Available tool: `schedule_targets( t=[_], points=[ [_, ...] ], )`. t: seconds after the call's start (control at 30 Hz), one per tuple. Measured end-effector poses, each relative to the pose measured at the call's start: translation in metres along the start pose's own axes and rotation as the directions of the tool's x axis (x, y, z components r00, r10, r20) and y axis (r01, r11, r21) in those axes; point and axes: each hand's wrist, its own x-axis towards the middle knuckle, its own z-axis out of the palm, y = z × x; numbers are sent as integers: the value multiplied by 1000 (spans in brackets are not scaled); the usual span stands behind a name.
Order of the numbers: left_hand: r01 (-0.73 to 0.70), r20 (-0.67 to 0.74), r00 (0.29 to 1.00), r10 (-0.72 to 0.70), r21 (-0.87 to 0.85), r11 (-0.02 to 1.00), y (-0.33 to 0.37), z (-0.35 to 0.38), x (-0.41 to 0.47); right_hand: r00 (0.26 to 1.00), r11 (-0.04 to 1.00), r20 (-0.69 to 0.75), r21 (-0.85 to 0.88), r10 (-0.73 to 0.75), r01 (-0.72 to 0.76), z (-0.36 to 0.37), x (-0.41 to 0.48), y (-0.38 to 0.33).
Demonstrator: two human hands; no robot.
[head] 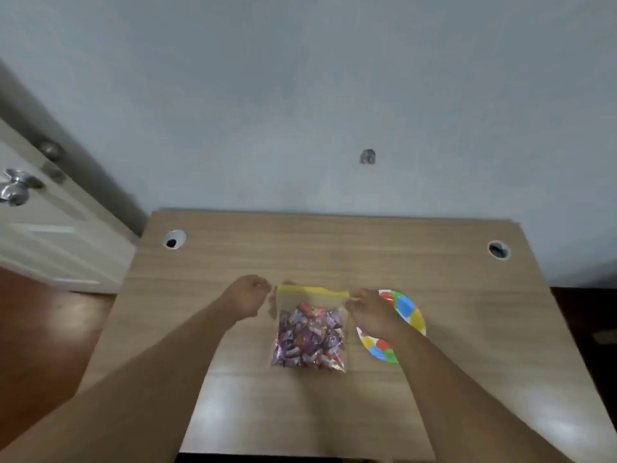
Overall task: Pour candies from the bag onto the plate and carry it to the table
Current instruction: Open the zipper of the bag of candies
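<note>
A clear zip bag (309, 332) with a yellow seal strip lies flat in the middle of the wooden desk (334, 255); it is full of purple, red and white wrapped candies. My right hand (369, 312) pinches the right end of the yellow strip. My left hand (245, 295) is curled just left of the bag's top left corner, fingers closed; whether it touches the bag is unclear. A paper plate (409, 312) with coloured spots on its rim lies right of the bag, partly hidden under my right hand and forearm.
Two round cable holes sit in the desk's far corners, one on the left (174, 239) and one on the right (498, 249). A pale wall rises behind the desk. A white door with a metal knob (15, 192) stands at the left above a red-brown floor.
</note>
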Motion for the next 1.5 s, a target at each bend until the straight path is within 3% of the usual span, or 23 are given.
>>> schedule_targets(
  t=[0.13, 0.27, 0.43, 0.57, 0.7, 0.83, 0.97, 1.1, 1.2, 1.37, 1.5],
  points=[
    [206, 82, 978, -193, -212, 955, -17, 25, 20, 998, 999, 54, -19, 28, -27, 26, 13, 11],
    [182, 79, 983, -166, -288, 940, -27, 46, 31, 997, 1000, 78, 11, 1, -2, 38, 20, 15],
    [226, 86, 974, -211, -482, 846, -31, 62, 33, 996, 1000, 90, 21, -7, 5, 37, 20, 24],
    [153, 68, 988, -137, -503, 851, -37, 61, 18, 1000, 1000, -12, -30, 0, 0, 20, 6, 18],
    [-22, 52, 997, 51, -455, 890, -38, 56, -19, 973, 969, -148, -197, -177, 146, 0, -18, 2],
    [-195, 12, 977, 211, -343, 919, -42, 51, -61, 917, 834, 31, -404, -398, 376, -14, -58, -15],
    [-260, 20, 959, 281, -320, 911, -46, 43, -100, 913, 830, 194, -383, -358, 406, -12, -101, -23],
    [-294, -19, 952, 305, -337, 895, -54, 35, -131, 892, 837, 206, -311, -403, 450, -3, -134, -26],
    [-315, -40, 945, 325, -375, 872, -58, 29, -147, 887, 838, 135, -292, -441, 461, 5, -149, -28],
    [-268, -90, 961, 262, -541, 797, -57, 21, -163, 911, 890, 19, -208, -411, 406, 14, -166, -40],
    [-134, -133, 989, 63, -627, 767, -57, 30, -174, 944, 932, -17, -163, -330, 323, 18, -174, -47]
  ],
)
